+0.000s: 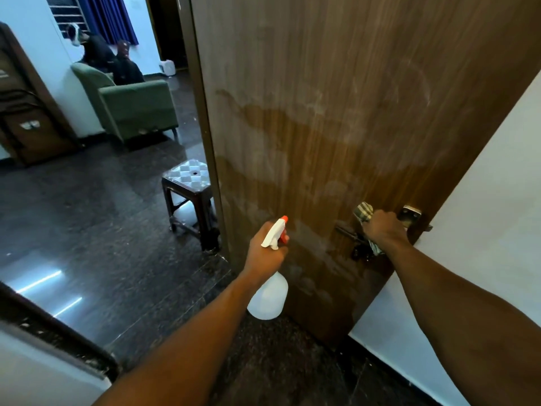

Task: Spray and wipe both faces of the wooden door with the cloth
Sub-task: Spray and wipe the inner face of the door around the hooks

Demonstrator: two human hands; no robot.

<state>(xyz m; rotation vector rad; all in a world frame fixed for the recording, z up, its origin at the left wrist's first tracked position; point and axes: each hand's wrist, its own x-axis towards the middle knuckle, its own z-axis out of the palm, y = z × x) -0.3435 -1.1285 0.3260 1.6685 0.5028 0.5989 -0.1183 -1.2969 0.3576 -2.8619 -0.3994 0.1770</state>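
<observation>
While one left hand (pixel 265 253) is gripping the single spray bottle (pixel 268 297) near the one wooden door (pixel 336 112), the right hand (pixel 382 230) is clutching one checked cloth (pixel 363 212) against its latch (pixel 349 234).

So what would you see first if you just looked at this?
The big wooden door fills the middle, streaked with wet patches. Low in front of it, the left hand grips a white spray bottle with an orange tip, and the right hand holds a checked cloth by the latch. Behind, on the left, stands a green armchair.
</observation>
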